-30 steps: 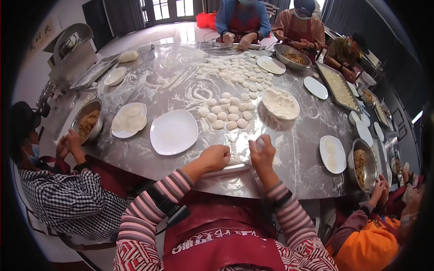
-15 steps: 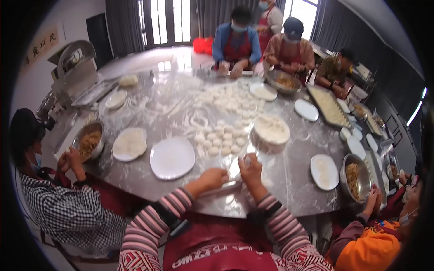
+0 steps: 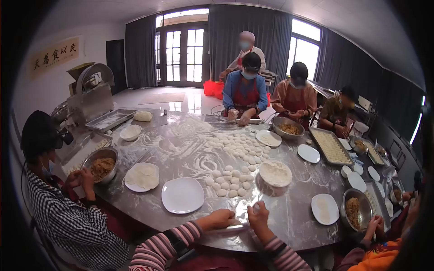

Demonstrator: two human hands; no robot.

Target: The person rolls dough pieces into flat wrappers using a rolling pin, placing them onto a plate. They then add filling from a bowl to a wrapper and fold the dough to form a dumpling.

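Note:
Near the front edge of the floury metal table, my left hand (image 3: 220, 219) is closed with its fingers together; whatever they hold is too small or hidden to name. Just right of it, my right hand (image 3: 259, 217) is wrapped round a pale rod (image 3: 256, 207), whose end shows above the fist. Small round dough pieces (image 3: 229, 181) lie in a cluster beyond my hands. A white bowl of flour (image 3: 275, 173) stands to the right of the cluster. An empty white square plate (image 3: 182, 195) lies to the left of my hands.
A plate of thin wrappers (image 3: 142, 177) is at the left, beside a co-worker with a bowl of filling (image 3: 102, 168). Another plate (image 3: 325, 209) and filling bowl (image 3: 356, 209) stand at the right near a person in orange. Several people stand or sit across the table.
The view has tilted up, so the table and both hands appear lower in the frame. Both hands remain close together at the front edge, the right one still round the rod.

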